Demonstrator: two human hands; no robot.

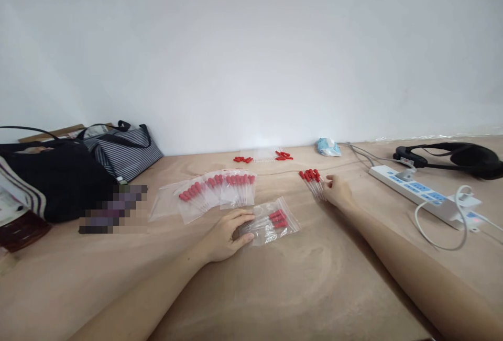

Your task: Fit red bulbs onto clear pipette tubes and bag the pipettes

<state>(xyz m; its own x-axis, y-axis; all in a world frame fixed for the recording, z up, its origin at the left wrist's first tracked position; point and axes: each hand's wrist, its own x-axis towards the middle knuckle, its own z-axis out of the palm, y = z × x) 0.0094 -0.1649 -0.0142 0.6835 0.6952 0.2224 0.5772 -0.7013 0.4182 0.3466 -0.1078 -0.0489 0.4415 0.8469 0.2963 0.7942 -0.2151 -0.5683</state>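
Observation:
My left hand [230, 233] holds the left edge of a clear zip bag [259, 231] between thumb and fingers. Inside that bag lie several red rubber bulbs [280, 219]. Farther right, my right hand [337, 191] has its fingers curled at the side of a small bunch of droppers [313, 184] with red bulbs and thin clear stems. The fingertips touch the stems; how many they grip is hidden. Left of the bag, filled clear bags of droppers [236, 186] overlap in a fan on the wooden table [275, 288].
Toward the wall lie loose red bulbs [243, 160], more red bulbs [283, 155] and clear stems [264, 154]. A blue mask [328, 147], a white power strip [422, 194] with cables and a black headset [451, 157] are on the right. Bags, one striped [123, 152], stand at left.

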